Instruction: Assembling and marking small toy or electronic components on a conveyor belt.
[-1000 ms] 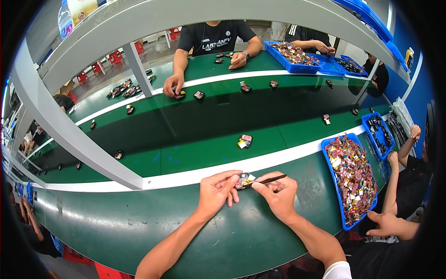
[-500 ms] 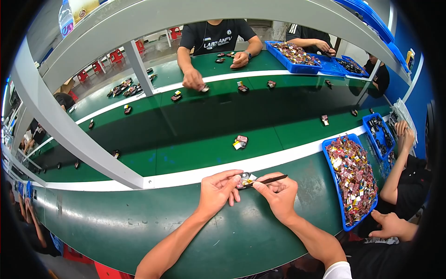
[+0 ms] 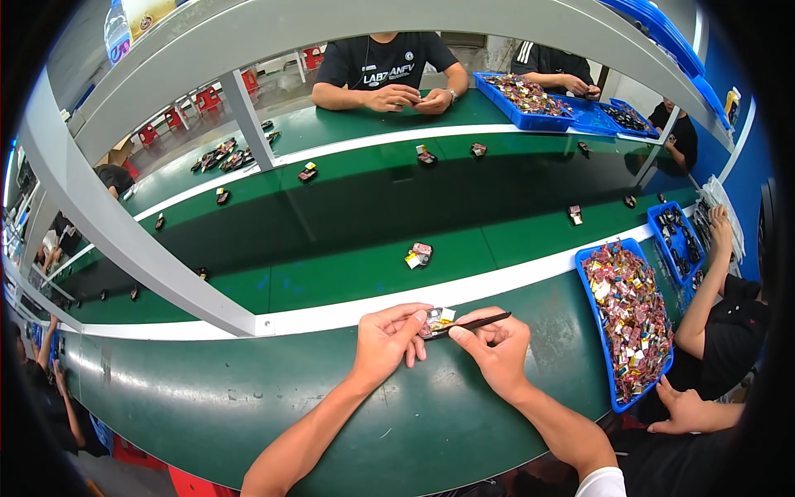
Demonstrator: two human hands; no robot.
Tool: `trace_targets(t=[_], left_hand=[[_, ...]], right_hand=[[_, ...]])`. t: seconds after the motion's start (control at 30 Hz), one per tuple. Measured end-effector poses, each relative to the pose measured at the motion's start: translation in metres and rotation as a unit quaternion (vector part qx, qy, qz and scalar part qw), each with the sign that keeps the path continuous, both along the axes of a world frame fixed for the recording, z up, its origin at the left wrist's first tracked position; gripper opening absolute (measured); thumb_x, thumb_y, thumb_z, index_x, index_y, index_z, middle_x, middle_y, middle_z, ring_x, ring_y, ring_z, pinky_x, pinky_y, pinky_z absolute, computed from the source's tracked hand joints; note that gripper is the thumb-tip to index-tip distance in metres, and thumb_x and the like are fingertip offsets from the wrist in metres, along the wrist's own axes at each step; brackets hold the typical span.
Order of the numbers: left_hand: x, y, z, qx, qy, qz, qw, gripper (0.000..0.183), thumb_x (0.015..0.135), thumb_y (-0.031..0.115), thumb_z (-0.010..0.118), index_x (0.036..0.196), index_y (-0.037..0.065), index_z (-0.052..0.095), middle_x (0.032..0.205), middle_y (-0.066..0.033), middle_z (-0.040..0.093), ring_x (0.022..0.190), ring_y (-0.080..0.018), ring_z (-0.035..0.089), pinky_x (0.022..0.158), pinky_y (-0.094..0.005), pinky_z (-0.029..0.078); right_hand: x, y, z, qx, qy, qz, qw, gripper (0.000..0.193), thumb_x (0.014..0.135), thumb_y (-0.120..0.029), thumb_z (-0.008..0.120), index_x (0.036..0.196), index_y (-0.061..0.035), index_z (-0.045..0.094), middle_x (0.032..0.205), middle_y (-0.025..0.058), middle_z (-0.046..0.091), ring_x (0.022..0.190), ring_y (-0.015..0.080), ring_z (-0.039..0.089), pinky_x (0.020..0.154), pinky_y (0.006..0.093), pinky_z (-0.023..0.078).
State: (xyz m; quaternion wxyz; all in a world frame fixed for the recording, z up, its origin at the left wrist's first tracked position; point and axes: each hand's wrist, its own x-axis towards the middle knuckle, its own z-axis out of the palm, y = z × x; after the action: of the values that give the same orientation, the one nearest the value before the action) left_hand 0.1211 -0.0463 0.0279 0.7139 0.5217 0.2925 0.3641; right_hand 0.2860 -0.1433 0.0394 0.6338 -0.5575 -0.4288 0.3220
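My left hand [image 3: 387, 341] is closed round the left end of a small black casing with a reddish circuit board and white and yellow parts in it [image 3: 438, 319]. It is held just above the green bench, by its far edge. In my right hand [image 3: 498, 346], pinched between thumb and fingers, is a slim black tweezers-like tool [image 3: 489, 320]. The tool slants down to the left, its lower end at the casing's near edge. Whether the tip touches the board cannot be made out.
Right of my hands, a blue tray [image 3: 613, 381] is heaped with reddish boards. Beyond the white rail [image 3: 331, 325] runs a green belt [image 3: 348, 286] bearing spaced-out board assemblies [image 3: 419, 255]. A grey post [image 3: 149, 224] stands at left. Co-workers sit opposite and at right [image 3: 729, 331].
The assemblies on the belt have shifted slightly left. The person opposite has lifted a piece off the belt and brought both hands together. My own hands have barely moved.
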Motion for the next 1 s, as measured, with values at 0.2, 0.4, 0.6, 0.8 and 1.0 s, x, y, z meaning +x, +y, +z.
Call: trace_targets(t=[0.2, 0.4, 0.6, 0.8, 1.0], left_hand=[[-0.0018, 0.0015, -0.0011, -0.007, -0.005, -0.006, 1.000, 0.024, 0.100, 0.008, 0.060, 0.115, -0.009, 0.068, 0.079, -0.0115, 0.069, 0.052, -0.0121, 0.063, 0.041, -0.0218, 0.044], [-0.0003, -0.0002, -0.0006, 0.003, -0.005, 0.003, 1.000, 0.025, 0.099, 0.009, 0.061, 0.112, -0.010, 0.069, 0.072, -0.0116, 0.068, 0.048, -0.0125, 0.061, 0.040, -0.0219, 0.044], [-0.0011, -0.0010, -0.0015, 0.027, -0.002, 0.002, 1.000, 0.024, 0.099, 0.008, 0.061, 0.113, -0.010, 0.069, 0.070, -0.0094, 0.067, 0.047, -0.0102, 0.058, 0.040, -0.0209, 0.042], [-0.0009, -0.0028, -0.0042, 0.039, 0.013, 0.003, 0.999, 0.023, 0.099, 0.008, 0.061, 0.115, -0.006, 0.070, 0.070, -0.0072, 0.067, 0.049, -0.0075, 0.056, 0.042, -0.0205, 0.039], [-0.0001, -0.0030, -0.0035, 0.026, 0.007, 0.009, 1.000, 0.023, 0.099, 0.009, 0.062, 0.115, -0.006, 0.070, 0.071, -0.0070, 0.067, 0.049, -0.0074, 0.056, 0.042, -0.0204, 0.039]], right_hand=[[0.0017, 0.0030, -0.0014, 0.083, -0.166, -0.027, 0.982, 0.014, 0.079, 0.000, 0.082, 0.090, 0.0006, 0.074, 0.079, 0.0019, 0.072, 0.046, 0.0005, 0.041, 0.045, 0.0199, 0.031], [0.0000, 0.0025, 0.0019, 0.115, -0.238, -0.021, 0.964, 0.013, 0.075, -0.001, 0.083, 0.085, -0.0024, 0.075, 0.083, 0.0039, 0.076, 0.042, 0.0041, 0.040, 0.043, 0.0226, 0.032], [0.0009, 0.0021, 0.0029, 0.113, -0.245, -0.025, 0.962, 0.013, 0.074, -0.001, 0.083, 0.085, -0.0032, 0.075, 0.083, 0.0037, 0.076, 0.041, 0.0047, 0.040, 0.043, 0.0226, 0.032], [0.0010, 0.0040, 0.0034, 0.129, -0.245, -0.019, 0.961, 0.013, 0.074, -0.002, 0.083, 0.084, -0.0041, 0.076, 0.081, 0.0032, 0.076, 0.041, 0.0053, 0.040, 0.042, 0.0231, 0.033], [-0.0004, 0.0009, 0.0055, 0.114, -0.258, -0.038, 0.959, 0.011, 0.075, -0.002, 0.083, 0.082, -0.0050, 0.076, 0.079, 0.0033, 0.076, 0.041, 0.0053, 0.039, 0.042, 0.0235, 0.032]])
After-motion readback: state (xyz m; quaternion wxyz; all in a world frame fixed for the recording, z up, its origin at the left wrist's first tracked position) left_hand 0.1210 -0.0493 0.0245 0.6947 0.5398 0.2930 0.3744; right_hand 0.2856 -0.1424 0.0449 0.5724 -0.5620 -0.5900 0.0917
